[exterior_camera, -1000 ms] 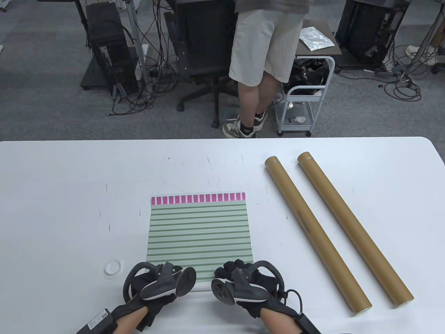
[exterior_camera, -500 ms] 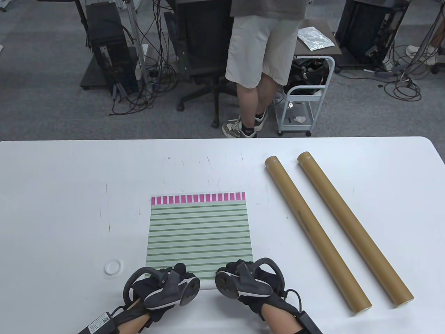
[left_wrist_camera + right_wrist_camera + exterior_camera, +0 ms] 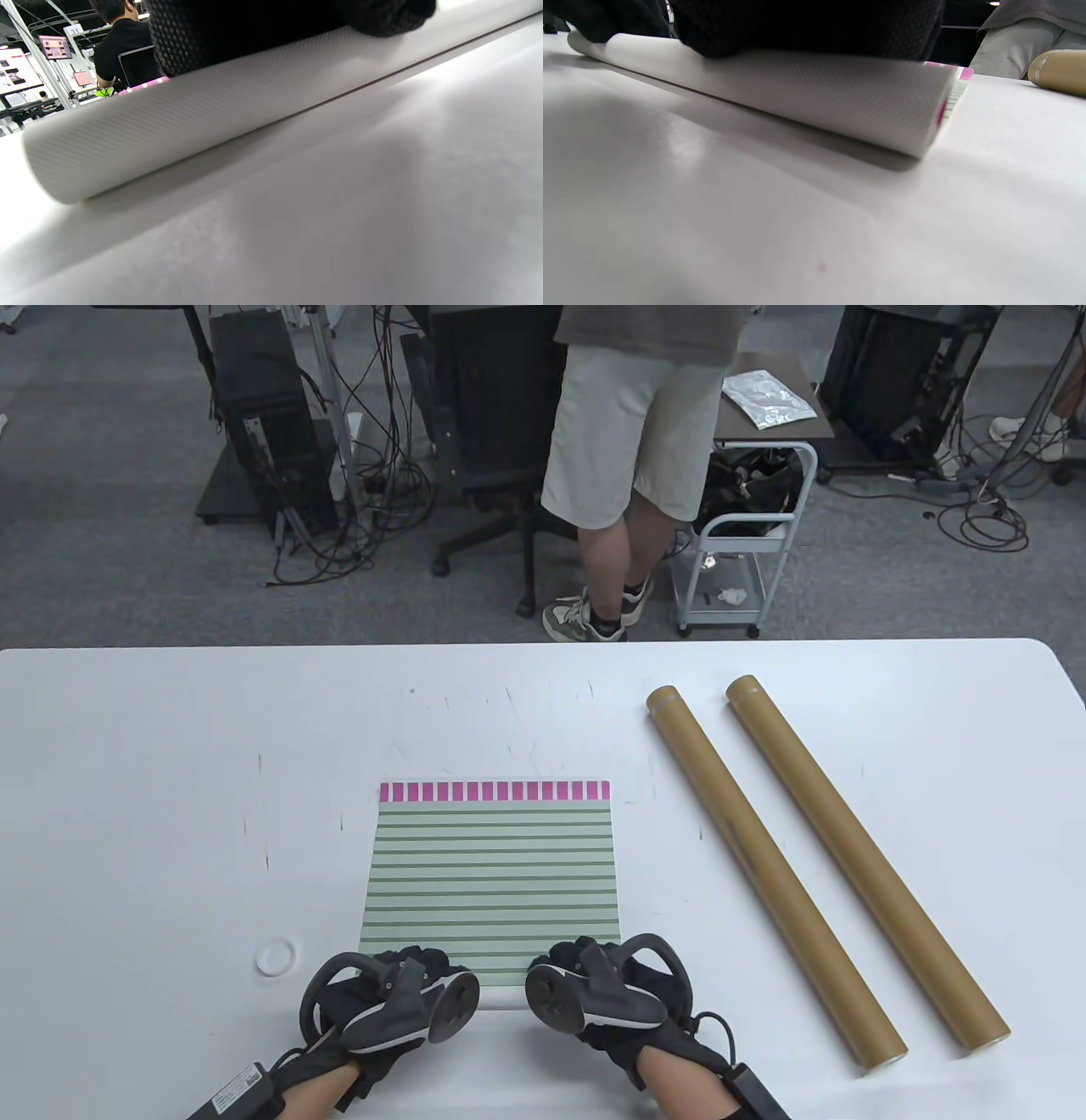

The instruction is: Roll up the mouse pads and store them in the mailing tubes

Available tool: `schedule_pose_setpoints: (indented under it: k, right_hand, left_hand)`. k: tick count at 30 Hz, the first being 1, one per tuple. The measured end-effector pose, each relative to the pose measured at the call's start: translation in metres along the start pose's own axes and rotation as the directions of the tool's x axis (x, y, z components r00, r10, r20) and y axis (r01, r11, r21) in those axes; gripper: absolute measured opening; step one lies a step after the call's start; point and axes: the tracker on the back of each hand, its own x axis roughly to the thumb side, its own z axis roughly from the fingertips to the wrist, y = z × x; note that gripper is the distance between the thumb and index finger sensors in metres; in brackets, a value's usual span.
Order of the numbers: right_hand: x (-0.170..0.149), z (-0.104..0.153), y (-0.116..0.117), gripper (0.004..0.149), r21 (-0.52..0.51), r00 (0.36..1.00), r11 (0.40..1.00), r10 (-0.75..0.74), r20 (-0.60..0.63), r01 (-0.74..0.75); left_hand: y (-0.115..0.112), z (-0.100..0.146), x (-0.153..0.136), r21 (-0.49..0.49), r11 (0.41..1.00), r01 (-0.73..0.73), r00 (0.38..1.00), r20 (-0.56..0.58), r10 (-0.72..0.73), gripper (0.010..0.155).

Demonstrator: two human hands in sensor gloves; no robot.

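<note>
A green-striped mouse pad (image 3: 492, 874) with a pink strip at its far edge lies on the white table (image 3: 170, 780). Its near edge is rolled into a white-backed roll, seen in the left wrist view (image 3: 191, 114) and the right wrist view (image 3: 818, 93). My left hand (image 3: 416, 963) presses on the roll's left part and my right hand (image 3: 568, 954) on its right part, fingers lying over the top. Two brown mailing tubes (image 3: 764, 861) (image 3: 857, 857) lie side by side at the right, apart from the pad. One tube end shows in the right wrist view (image 3: 1058, 70).
A small white round cap (image 3: 276, 957) lies on the table left of my left hand. A person in light shorts (image 3: 628, 432) stands beyond the table's far edge, near a chair and a small cart.
The pad has shifted slightly right and its pink far edge has come a little nearer. Both hands stay on the rolled near edge; the tubes have not moved.
</note>
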Motion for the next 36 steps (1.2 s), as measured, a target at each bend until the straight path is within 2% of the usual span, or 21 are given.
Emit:
schedule_pose_setpoints:
  k: [2, 9, 14, 17, 18, 21, 25, 28, 32, 36]
  right_hand:
    - [0.004, 0.002, -0.001, 0.049, -0.034, 0.997, 0.996, 0.082, 0.01, -0.082]
    - [0.008, 0.003, 0.0, 0.058, -0.006, 0.997, 0.998, 0.064, 0.033, -0.064]
    - [0.003, -0.001, 0.0, 0.05, -0.033, 1.0, 0.999, 0.01, 0.0, -0.01]
    - [0.001, -0.001, 0.001, 0.049, -0.041, 1.0, 0.999, 0.006, -0.013, -0.006]
    - [0.0, -0.001, 0.002, 0.048, -0.043, 1.0, 0.999, 0.001, -0.019, -0.001]
    - [-0.002, -0.002, 0.003, 0.048, -0.038, 0.999, 0.999, -0.029, -0.033, 0.028]
    - [-0.002, -0.003, 0.002, 0.047, -0.059, 0.999, 0.998, 0.001, -0.035, -0.003]
    - [-0.001, -0.002, 0.0, 0.046, -0.035, 1.0, 0.999, -0.009, -0.015, 0.008]
    - [-0.002, -0.001, 0.001, 0.046, -0.026, 0.999, 0.999, -0.043, -0.008, 0.043]
    - [-0.004, -0.001, 0.003, 0.047, -0.025, 0.998, 0.998, -0.057, -0.024, 0.057]
  left_hand:
    - [-0.001, -0.002, -0.001, -0.009, 1.0, 0.0, 1.0, -0.009, 0.0, 0.045]
    - [-0.002, -0.004, -0.002, -0.019, 1.0, 0.023, 0.999, -0.025, -0.023, 0.049]
    - [-0.001, -0.001, 0.0, -0.003, 0.999, 0.054, 0.999, -0.004, -0.054, 0.044]
    - [-0.001, 0.002, 0.002, -0.01, 0.999, 0.046, 0.999, 0.019, -0.045, 0.051]
    - [-0.002, 0.002, 0.004, -0.023, 0.998, 0.06, 0.998, 0.034, -0.059, 0.058]
    - [-0.001, 0.002, 0.007, 0.052, 0.979, 0.197, 0.98, -0.005, -0.197, 0.053]
    - [-0.002, -0.001, 0.004, 0.005, 0.993, 0.114, 0.993, -0.019, -0.114, 0.051]
    - [-0.001, 0.0, 0.001, -0.01, 0.998, 0.064, 0.998, 0.001, -0.064, 0.051]
    - [-0.002, 0.005, 0.0, 0.016, 0.999, 0.042, 0.999, 0.013, -0.042, 0.049]
    - [-0.002, 0.002, -0.002, 0.025, 1.0, -0.004, 1.0, -0.027, 0.005, 0.047]
